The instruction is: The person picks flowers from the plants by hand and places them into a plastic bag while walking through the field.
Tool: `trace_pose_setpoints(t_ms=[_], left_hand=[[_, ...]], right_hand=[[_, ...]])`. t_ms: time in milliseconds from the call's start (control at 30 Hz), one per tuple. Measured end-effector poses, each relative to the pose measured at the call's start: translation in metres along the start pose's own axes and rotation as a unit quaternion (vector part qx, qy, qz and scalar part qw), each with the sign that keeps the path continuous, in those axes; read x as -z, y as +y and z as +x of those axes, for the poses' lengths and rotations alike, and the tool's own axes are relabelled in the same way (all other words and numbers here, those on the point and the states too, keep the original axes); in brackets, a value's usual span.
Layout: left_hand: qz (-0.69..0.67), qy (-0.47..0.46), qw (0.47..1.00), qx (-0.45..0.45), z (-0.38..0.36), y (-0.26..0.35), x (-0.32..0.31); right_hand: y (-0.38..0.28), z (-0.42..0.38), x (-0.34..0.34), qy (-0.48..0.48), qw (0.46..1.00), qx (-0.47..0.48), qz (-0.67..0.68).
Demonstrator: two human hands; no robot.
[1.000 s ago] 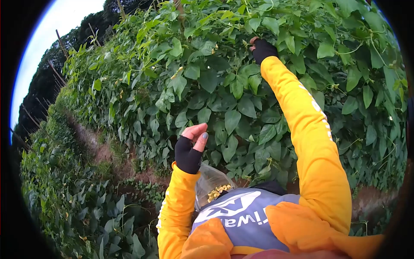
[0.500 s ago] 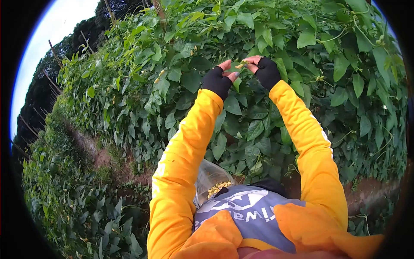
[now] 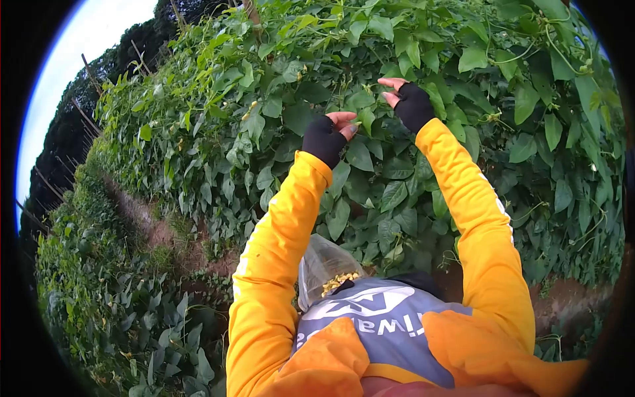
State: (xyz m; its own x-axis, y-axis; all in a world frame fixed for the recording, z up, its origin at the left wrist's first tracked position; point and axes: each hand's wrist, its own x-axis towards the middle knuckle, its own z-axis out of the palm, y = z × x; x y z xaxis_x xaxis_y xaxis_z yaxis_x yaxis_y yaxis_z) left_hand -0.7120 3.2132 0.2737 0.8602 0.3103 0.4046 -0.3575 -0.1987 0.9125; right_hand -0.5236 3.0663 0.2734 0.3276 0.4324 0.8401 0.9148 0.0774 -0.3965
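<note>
- Here two hands are raised into a wall of climbing vines (image 3: pixel 423 165), both in black fingerless gloves and yellow sleeves.
- The left hand (image 3: pixel 327 135) is up against the leaves, its bare fingertips curled in close together; whether it pinches anything between them I cannot tell, since the fingertips are partly against foliage.
- The right hand (image 3: pixel 409 102) sits a little higher and to the right, well into the leaves, fingers bent and partly spread, with nothing visibly held.
- The two hands are near each other but apart, with one broad leaf (image 3: pixel 360 99) showing between them.
- One clear plastic bag (image 3: pixel 317 264) hangs at the person's front, below the left forearm; its mouth is open and it holds a small heap of yellow blossoms (image 3: pixel 338 283), too many and too small to count.
- A few yellow flowers dot the vines to the left of the hands; one clear cluster (image 3: pixel 250 109) shows there.
- One grey-blue apron panel (image 3: pixel 370 324) with white lettering lies across the chest, just beside the bag.
- One dirt path (image 3: pixel 149 231) runs along the foot of the vine wall, with a second, lower bank of green plants (image 3: pixel 112 311) on its left side.
- Several thin stakes (image 3: pixel 89 69) stand up along the row against the pale sky.
</note>
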Motion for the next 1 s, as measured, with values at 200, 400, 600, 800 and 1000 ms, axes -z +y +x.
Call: trace_pose_setpoints(t_ms=[200,400,600,800,1000], left_hand=[[0.209,-0.143,0.957,0.138,-0.136,0.001,0.040],[0.551,-0.378,0.708,0.228,-0.233,-0.066,0.055],[0.576,-0.355,0.718,0.163,-0.264,-0.070,0.063],[0.525,-0.287,0.772,0.212,-0.255,-0.042,0.081],[0.480,-0.231,0.839,0.111,-0.237,-0.043,0.101]], right_hand=[[-0.039,0.007,-0.029,0.087,0.996,0.016,-0.006],[-0.050,0.056,-0.099,-0.038,0.997,-0.063,0.001],[-0.043,0.106,-0.147,-0.014,0.992,-0.109,0.070],[-0.047,0.120,-0.135,0.005,0.995,-0.103,-0.001],[-0.045,0.120,-0.105,0.010,0.998,-0.056,-0.015]])
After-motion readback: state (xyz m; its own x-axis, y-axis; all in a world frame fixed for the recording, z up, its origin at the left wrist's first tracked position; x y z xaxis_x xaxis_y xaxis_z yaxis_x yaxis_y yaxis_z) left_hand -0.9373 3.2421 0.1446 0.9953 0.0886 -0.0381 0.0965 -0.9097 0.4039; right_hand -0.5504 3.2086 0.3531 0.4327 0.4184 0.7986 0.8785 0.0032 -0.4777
